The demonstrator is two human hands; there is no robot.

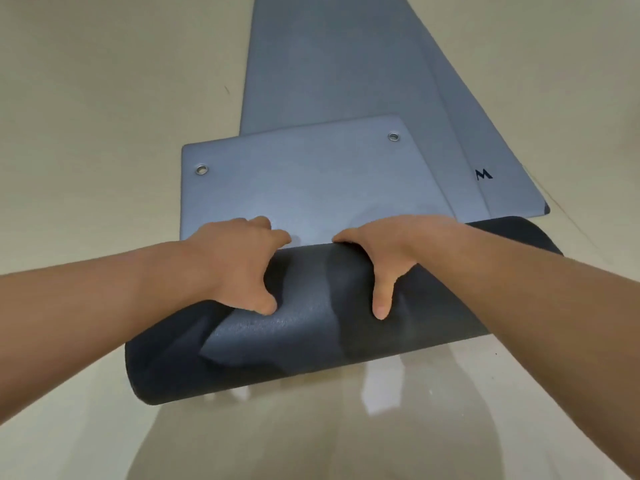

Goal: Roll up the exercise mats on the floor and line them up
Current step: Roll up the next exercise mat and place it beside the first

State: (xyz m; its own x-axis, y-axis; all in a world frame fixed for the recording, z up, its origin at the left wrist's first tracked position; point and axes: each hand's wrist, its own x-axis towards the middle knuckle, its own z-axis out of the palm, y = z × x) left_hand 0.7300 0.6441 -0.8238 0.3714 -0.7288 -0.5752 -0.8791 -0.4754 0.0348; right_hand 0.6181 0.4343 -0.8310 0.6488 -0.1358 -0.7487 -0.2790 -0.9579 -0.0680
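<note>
Grip | left hand [235, 261] fingers curled over rolled mat [311, 341]; right hand [391, 251] likewise; thumbs pressing near side

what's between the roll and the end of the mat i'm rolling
Nothing visible does. The left hand and right hand grip the roll; the flat stretch ahead is bare to its end, which lies on another flat mat.

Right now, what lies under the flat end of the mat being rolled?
That flat end lies on a second grey-blue mat running away from the camera; a third mat marked M shows to its right. How far either reaches beneath is covered.
</note>
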